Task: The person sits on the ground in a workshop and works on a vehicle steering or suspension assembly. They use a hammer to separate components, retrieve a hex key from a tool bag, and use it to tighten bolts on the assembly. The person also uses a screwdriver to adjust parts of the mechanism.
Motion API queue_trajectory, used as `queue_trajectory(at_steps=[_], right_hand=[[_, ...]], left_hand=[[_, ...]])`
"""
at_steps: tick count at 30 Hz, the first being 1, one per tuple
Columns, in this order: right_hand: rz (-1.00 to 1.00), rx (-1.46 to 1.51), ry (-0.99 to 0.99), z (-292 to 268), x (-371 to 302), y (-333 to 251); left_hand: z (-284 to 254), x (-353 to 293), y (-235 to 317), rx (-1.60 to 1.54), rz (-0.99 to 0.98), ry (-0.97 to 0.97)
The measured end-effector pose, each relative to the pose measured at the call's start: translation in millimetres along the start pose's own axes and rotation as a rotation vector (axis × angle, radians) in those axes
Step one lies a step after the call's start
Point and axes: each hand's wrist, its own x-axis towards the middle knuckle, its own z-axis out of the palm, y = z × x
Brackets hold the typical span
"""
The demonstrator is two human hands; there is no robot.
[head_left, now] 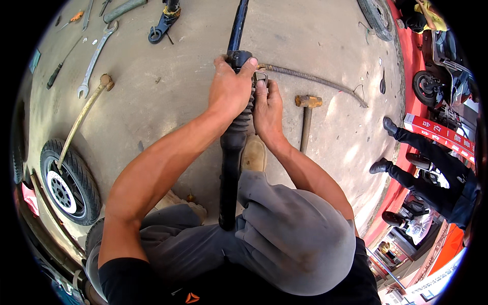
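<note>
A long black tube with a ribbed rubber boot (242,118), which looks like a motorcycle fork leg, runs lengthwise in front of me. Its thick lower end (231,188) rests by my grey trousers, and a thinner shiny rod (237,25) reaches away past the top edge. My left hand (231,86) is wrapped round the tube just under a black collar (239,58), its thumb along the right side. Close beside it, my right hand (268,109) pinches a small squarish metal loop (262,75) against the boot's right side. The fingertips behind the tube are hidden.
A ribbed steel bar (315,80) and a hammer (307,114) lie at right. Leftward are a wrench (95,62), a screwdriver (54,75) and a long-handled hammer (81,121) leaning on a wheel (90,195). A person's legs (422,152) and motorcycles (432,89) are far right.
</note>
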Motion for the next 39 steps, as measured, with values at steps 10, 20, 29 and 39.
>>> queue_trajectory(at_steps=[10, 20, 29, 39], right_hand=[[0.039, -0.014, 0.122, 0, -14, 8], [-0.055, -0.115, 0.189, 17, -8, 27], [-0.270, -0.188, 0.198, 23, 13, 55], [-1.052, -0.368, -0.119, 27, 131, 57]], left_hand=[[15, -2, 1, -0.019, 0.010, -0.045], [3, -4, -3, -0.110, 0.012, -0.053], [5, 0, -5, -0.078, 0.029, -0.042], [-59, 38, -13, 0.088, 0.009, -0.103]])
